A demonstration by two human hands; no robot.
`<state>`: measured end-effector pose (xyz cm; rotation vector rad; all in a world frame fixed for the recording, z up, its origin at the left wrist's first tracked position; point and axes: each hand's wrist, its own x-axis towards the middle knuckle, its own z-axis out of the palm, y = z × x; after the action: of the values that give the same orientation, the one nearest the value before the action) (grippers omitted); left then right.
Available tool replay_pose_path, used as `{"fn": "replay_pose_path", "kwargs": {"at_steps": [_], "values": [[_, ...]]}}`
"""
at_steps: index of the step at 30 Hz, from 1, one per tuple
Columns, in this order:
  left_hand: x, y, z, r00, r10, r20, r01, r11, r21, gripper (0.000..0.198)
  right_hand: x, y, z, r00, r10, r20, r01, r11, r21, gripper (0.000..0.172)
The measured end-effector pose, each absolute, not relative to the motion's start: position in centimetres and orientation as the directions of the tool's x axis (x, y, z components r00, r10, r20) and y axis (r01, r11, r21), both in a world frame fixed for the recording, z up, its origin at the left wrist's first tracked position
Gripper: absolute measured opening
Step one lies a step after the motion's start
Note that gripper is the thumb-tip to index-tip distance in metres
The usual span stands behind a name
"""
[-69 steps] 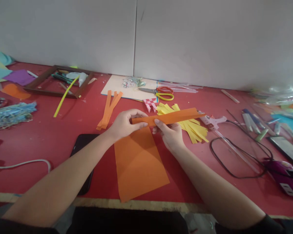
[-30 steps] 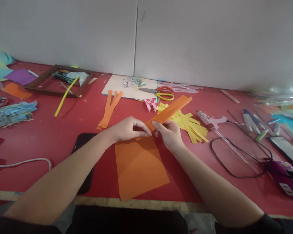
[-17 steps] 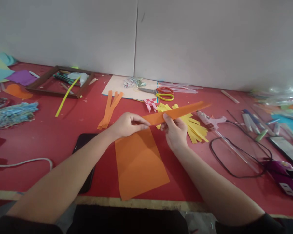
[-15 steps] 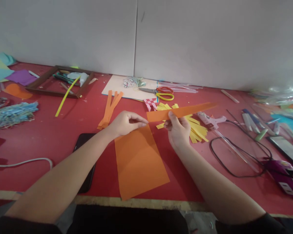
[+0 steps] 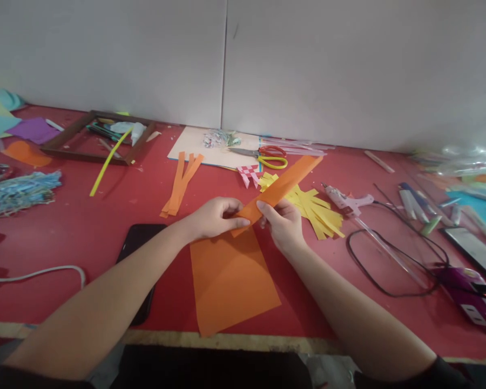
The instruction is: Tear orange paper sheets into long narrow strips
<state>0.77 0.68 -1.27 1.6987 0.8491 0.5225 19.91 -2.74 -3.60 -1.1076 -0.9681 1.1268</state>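
Observation:
Between my two hands is an orange paper strip [image 5: 287, 182], slanting up to the right above the table. My left hand [image 5: 218, 217] pinches its lower end between thumb and fingers. With the thumb on top, my right hand [image 5: 282, 222] grips the strip a little farther along. Below them an orange paper sheet [image 5: 235, 283] lies flat, its top edge hidden by my hands. Cut orange strips [image 5: 182, 183] rest to the left, and a pile of yellow paper strips [image 5: 319, 210] is partly behind my right hand. Scissors [image 5: 267, 155] with red and yellow handles lie farther back.
A black phone [image 5: 133, 243] lies under my left forearm. To the right are a glue gun [image 5: 348, 201], its looping black cord [image 5: 352, 259] and several markers [image 5: 413, 202]. A wooden frame [image 5: 85, 154] stands back left. The table's front edge [image 5: 227, 339] is close to me.
The strip has swung from nearly level to a steeper slant, and its near end has come lower and closer. My left hand has taken hold of that end; my right hand has shifted slightly left.

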Motion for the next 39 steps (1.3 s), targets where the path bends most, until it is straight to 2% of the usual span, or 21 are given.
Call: {"fn": "replay_pose_path", "kwargs": {"at_steps": [3, 7, 10, 14, 17, 22, 24, 27, 31, 34, 39], "values": [[1.0, 0.7, -1.4, 0.598, 0.797, -0.086, 0.279, -0.106, 0.954, 0.039, 20.1, -2.8, -3.5, 0.131, 0.99, 0.042, -0.151, 0.062, -0.987, 0.029], [1.1, 0.8, -1.1, 0.564, 0.819, -0.101, 0.218, -0.031, 0.975, 0.033, 20.0, -3.2, -3.2, -0.013, 0.999, 0.043, -0.011, 0.043, -0.999, 0.033], [1.0, 0.8, -0.8, 0.541, 0.835, -0.105, 0.203, -0.009, 0.979, 0.029, 19.8, -3.3, -3.0, 0.006, 0.999, 0.049, 0.026, 0.049, -0.998, 0.038], [0.9, 0.6, -0.6, 0.59, 0.796, -0.133, 0.201, 0.014, 0.979, 0.028, 19.9, -2.9, -3.1, 0.121, 0.993, 0.006, -0.149, 0.025, -0.988, 0.036], [0.6, 0.6, -0.5, 0.657, 0.728, -0.198, 0.186, 0.099, 0.978, 0.027, 20.0, -2.4, -3.0, 0.22, 0.974, -0.045, -0.281, 0.02, -0.96, 0.035], [0.1, 0.6, -0.4, 0.749, 0.604, -0.275, 0.2, 0.189, 0.961, 0.03, 20.4, -1.9, -2.7, 0.316, 0.945, -0.081, -0.343, 0.034, -0.939, 0.037], [0.1, 0.7, -0.5, 0.752, 0.608, -0.255, 0.203, 0.155, 0.967, 0.033, 20.4, -1.9, -2.6, 0.305, 0.949, -0.083, -0.335, 0.025, -0.942, 0.038], [0.5, 0.5, -0.6, 0.681, 0.709, -0.184, 0.233, 0.028, 0.972, 0.032, 20.2, -2.1, -2.5, 0.247, 0.966, -0.07, -0.34, 0.019, -0.94, 0.04], [1.2, 0.1, -0.3, 0.635, 0.766, -0.098, 0.212, -0.052, 0.976, 0.035, 19.7, -2.5, -2.6, 0.09, 0.994, -0.066, -0.309, -0.035, -0.95, 0.041], [1.4, 0.0, 0.0, 0.576, 0.812, -0.095, 0.27, -0.08, 0.96, 0.039, 19.5, -2.7, -2.8, 0.022, 0.997, -0.081, -0.278, -0.071, -0.958, 0.038], [1.2, 0.1, 0.3, 0.553, 0.819, -0.154, 0.374, -0.079, 0.924, 0.042, 19.7, -2.6, -2.8, 0.052, 0.993, -0.106, -0.299, -0.086, -0.951, 0.041]]}}
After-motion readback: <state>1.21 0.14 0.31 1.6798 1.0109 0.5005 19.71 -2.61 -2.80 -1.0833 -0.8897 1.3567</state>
